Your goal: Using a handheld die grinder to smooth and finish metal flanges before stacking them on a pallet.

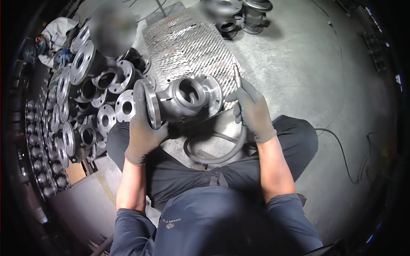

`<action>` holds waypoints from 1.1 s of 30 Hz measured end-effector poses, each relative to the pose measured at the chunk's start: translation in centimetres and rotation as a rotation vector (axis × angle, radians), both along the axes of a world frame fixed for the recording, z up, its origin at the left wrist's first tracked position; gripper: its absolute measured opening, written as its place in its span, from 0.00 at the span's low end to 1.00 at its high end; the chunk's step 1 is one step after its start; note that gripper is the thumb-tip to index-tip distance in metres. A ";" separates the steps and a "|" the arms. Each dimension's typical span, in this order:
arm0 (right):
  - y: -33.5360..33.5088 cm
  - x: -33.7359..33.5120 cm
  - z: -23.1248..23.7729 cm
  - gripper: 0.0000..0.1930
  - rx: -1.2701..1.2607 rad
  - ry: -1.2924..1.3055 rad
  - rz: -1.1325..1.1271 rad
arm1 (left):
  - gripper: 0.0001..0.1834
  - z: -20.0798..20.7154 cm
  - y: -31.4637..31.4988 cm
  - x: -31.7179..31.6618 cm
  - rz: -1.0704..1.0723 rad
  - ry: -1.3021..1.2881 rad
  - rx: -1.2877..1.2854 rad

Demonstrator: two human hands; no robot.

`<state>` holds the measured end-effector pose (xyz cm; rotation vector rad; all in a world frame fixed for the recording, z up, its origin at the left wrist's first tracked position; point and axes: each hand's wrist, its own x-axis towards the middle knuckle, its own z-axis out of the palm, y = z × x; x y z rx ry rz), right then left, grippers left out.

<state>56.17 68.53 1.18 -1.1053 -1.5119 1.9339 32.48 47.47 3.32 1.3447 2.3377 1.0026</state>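
Observation:
A grey cast-metal valve body (173,106), with a round flange at each end and an open neck facing up, rests at the near edge of a ribbed metal plate. My gloved left hand (143,138) grips its left flange, the thumb on the near side. In my gloved right hand (255,112) is a slim pencil grinder (238,77), fingers wrapped round it. Its pinkish tip points away from me, to the right of the valve body and apart from it. A grey corrugated hose (239,147) runs down from the grinder and loops between my legs.
Many flanged valve bodies (85,91) are piled at the left. Several more castings (254,17) stand beyond the ribbed plate (188,47). A pale cloth bundle (60,34) lies at the far left. On the concrete floor at the right runs a black cable (337,141).

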 end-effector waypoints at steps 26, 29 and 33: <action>-8.5 -7.1 -1.0 0.30 0.402 0.035 0.510 | 0.62 -0.8 -2.2 0.2 0.128 -0.056 -0.040; -8.8 -7.7 -1.3 0.29 0.458 0.059 0.494 | 0.58 -1.0 -1.8 -0.1 0.030 0.202 0.123; -9.0 -7.8 -1.5 0.29 0.482 0.095 0.505 | 0.58 -0.8 -1.9 0.1 0.089 0.073 0.015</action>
